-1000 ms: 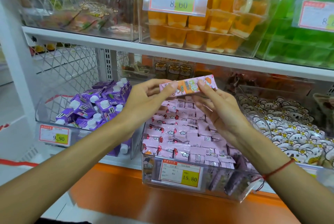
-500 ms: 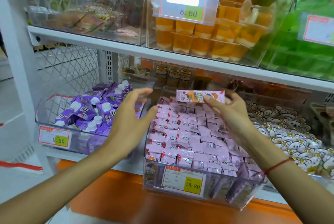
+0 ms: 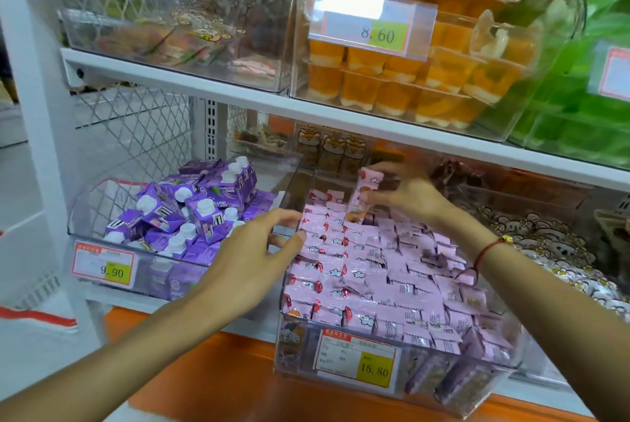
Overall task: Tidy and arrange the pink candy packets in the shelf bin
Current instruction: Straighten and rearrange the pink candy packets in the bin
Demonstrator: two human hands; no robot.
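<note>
- The clear shelf bin (image 3: 504, 358) sits in the lower middle of the frame, and most of the pink candy packets (image 3: 361, 271) in it already lie in neat overlapping rows — the left and centre look orderly.
- Toward the bin's right side and front corner the packets look looser and more tumbled; my judgement is that this part is left to straighten.
- One candy packet (image 3: 365, 191) is not yet placed: it stands nearly upright above the back rows, at centre frame, its lower end just over the pile.
- The right hand (image 3: 405, 195) reaches in from the right, fingers and thumb pinched on that upright packet, wrist bent over the back of the bin.
- The left hand (image 3: 252, 254) hovers at the bin's left wall, fingers spread and relaxed, holding nothing — whether the fingertips touch the wall I cannot tell.
- Beside it, left of centre, lies a bin of purple drink cartons (image 3: 191, 210).
</note>
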